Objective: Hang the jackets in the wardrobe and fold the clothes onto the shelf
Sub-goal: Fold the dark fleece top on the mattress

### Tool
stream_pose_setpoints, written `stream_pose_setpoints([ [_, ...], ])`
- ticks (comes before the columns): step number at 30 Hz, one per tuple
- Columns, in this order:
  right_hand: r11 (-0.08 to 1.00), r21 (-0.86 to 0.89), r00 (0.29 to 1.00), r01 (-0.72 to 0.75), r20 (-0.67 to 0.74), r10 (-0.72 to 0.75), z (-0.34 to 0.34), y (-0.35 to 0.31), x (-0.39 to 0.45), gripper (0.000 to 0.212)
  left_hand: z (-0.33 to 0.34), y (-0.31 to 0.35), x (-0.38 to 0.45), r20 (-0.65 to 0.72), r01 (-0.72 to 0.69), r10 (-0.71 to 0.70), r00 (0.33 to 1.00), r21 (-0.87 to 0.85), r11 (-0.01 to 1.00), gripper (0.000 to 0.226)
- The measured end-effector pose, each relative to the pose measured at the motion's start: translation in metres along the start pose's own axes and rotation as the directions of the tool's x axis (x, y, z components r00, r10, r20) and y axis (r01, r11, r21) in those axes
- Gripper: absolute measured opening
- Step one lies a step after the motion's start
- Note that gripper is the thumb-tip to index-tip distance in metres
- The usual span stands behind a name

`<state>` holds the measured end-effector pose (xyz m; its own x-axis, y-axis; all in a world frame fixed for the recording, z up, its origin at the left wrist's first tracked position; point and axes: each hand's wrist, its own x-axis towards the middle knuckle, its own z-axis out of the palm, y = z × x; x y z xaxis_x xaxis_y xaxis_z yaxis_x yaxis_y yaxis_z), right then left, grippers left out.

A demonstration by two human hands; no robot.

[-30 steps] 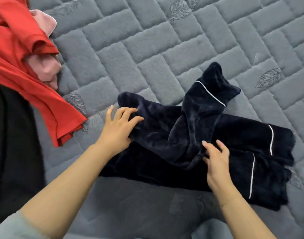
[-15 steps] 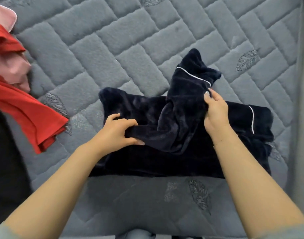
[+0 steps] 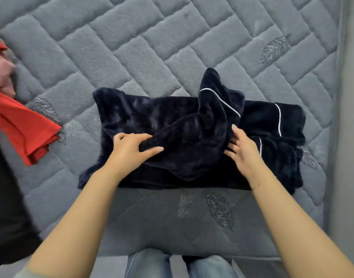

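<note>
Fleece fills the middle of the view: a dark navy plush garment [image 3: 144,115] with thin white piping lies spread across the grey quilted mattress [image 3: 144,41], near its front edge. One loose part of it — a sleeve or a leg, I cannot tell which — is bunched and doubled over the flat body of the garment, its piped cuff standing up toward the far side.

The left hand [image 3: 131,150] rests on the near-left part of the bunched piece; thumb and curled fingers pinch a fold of the fleece between them. The right hand [image 3: 243,150] sits at the right side of the same bunch, just beside a white piping line, palm turned inward, fingers fairly straight and pressed against the fabric — not closed around it, as far as the view shows.

At the left edge lies a red garment [image 3: 25,129], with pink cloth [image 3: 1,75] above it and black fabric [image 3: 7,197] below, all well apart from the navy piece. Blue jeans [image 3: 148,263] on the person's legs show at the bottom, in front of the mattress edge.
</note>
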<state>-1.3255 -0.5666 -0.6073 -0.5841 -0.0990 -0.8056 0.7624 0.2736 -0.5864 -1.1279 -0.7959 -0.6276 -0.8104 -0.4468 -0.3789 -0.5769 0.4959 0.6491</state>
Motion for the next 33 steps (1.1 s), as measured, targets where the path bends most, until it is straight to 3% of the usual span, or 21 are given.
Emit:
stream_pose_setpoints([
  [2, 1.000, 0.023, 0.997, -0.011, 0.077, 0.010, 0.014, -0.019, 0.014, 0.030, 0.001, 0.005, -0.004, -0.016, 0.025, -0.027, 1.000, -0.110, 0.994, 0.019],
  [5, 0.986, 0.142, 0.985, -0.088, 0.162, 0.064, 0.024, -0.043, 0.020, 0.043, -0.013, -0.002, -0.008, 0.066, 0.175, -0.162, 0.985, -0.288, 0.942, 0.018],
  [6, 0.979, 0.195, 0.988, -0.056, 0.154, 0.026, 0.023, -0.050, 0.018, 0.044, -0.020, -0.005, -0.009, 0.094, 0.224, -0.204, 0.974, -0.312, 0.923, 0.025],
  [8, 0.942, 0.258, 0.976, 0.216, -0.049, -0.210, 0.015, -0.055, 0.005, 0.037, -0.034, -0.010, -0.008, 0.103, 0.266, -0.246, 0.964, -0.370, 0.890, 0.043],
  [10, 0.835, -0.007, 0.795, 0.550, -0.300, -0.527, -0.003, -0.053, -0.018, 0.029, -0.048, -0.007, 0.000, 0.050, 0.232, -0.231, 0.972, -0.394, 0.889, 0.054],
  [11, 0.768, -0.114, 0.709, 0.631, -0.317, -0.629, -0.012, -0.050, -0.028, 0.027, -0.051, -0.003, 0.005, 0.020, 0.205, -0.214, 0.977, -0.374, 0.904, 0.056],
  [12, 0.733, -0.139, 0.670, 0.665, -0.323, -0.669, -0.022, -0.046, -0.034, 0.026, -0.051, 0.002, 0.013, -0.016, 0.179, -0.195, 0.981, -0.328, 0.928, 0.051],
  [13, 0.739, -0.118, 0.668, 0.663, -0.352, -0.655, -0.030, -0.041, -0.033, 0.025, -0.048, 0.008, 0.022, -0.061, 0.151, -0.172, 0.983, -0.253, 0.956, 0.040],
  [15, 0.818, -0.013, 0.733, 0.575, -0.436, -0.522, -0.049, -0.030, -0.018, 0.026, -0.035, 0.023, 0.039, -0.166, 0.096, -0.100, 0.981, -0.032, 0.995, 0.018],
  [17, 0.925, 0.160, 0.865, 0.344, -0.437, -0.245, -0.065, -0.021, 0.004, 0.026, -0.017, 0.038, 0.050, -0.228, 0.088, -0.050, 0.972, 0.161, 0.983, 0.029],
  [19, 0.939, 0.335, 0.952, 0.074, -0.303, 0.033, -0.080, -0.010, 0.022, 0.030, 0.002, 0.051, 0.049, -0.274, 0.161, -0.103, 0.956, 0.198, 0.967, 0.046],
  [22, 0.904, 0.428, 0.968, -0.012, -0.222, 0.118, -0.087, -0.010, 0.031, 0.028, 0.032, 0.061, 0.022, -0.457, 0.313, -0.277, 0.845, 0.004, 0.950, 0.064],
  [24, 0.883, 0.467, 0.964, -0.044, -0.211, 0.160, -0.085, -0.017, 0.032, 0.020, 0.049, 0.066, 0.002, -0.486, 0.341, -0.440, 0.755, -0.282, 0.897, 0.077],
  [26, 0.847, 0.524, 0.948, -0.085, -0.219, 0.230, -0.083, -0.021, 0.032, 0.022, 0.062, 0.073, -0.009, -0.267, 0.358, -0.650, 0.711, -0.658, 0.662, 0.088],
  [28, 0.820, 0.568, 0.938, -0.069, -0.243, 0.247, -0.081, -0.021, 0.029, 0.018, 0.073, 0.081, -0.010, 0.004, 0.400, -0.687, 0.727, -0.815, 0.419, 0.092],
  [31, 0.826, 0.564, 0.918, 0.016, -0.336, 0.211, -0.078, -0.020, 0.022, 0.002, 0.085, 0.089, -0.001, 0.120, 0.433, -0.664, 0.738, -0.839, 0.329, 0.090],
  [33, 0.825, 0.566, 0.921, 0.001, -0.323, 0.221, -0.072, -0.018, 0.017, 0.005, 0.084, 0.091, 0.006, 0.126, 0.365, -0.686, 0.717, -0.906, 0.215, 0.073],
])
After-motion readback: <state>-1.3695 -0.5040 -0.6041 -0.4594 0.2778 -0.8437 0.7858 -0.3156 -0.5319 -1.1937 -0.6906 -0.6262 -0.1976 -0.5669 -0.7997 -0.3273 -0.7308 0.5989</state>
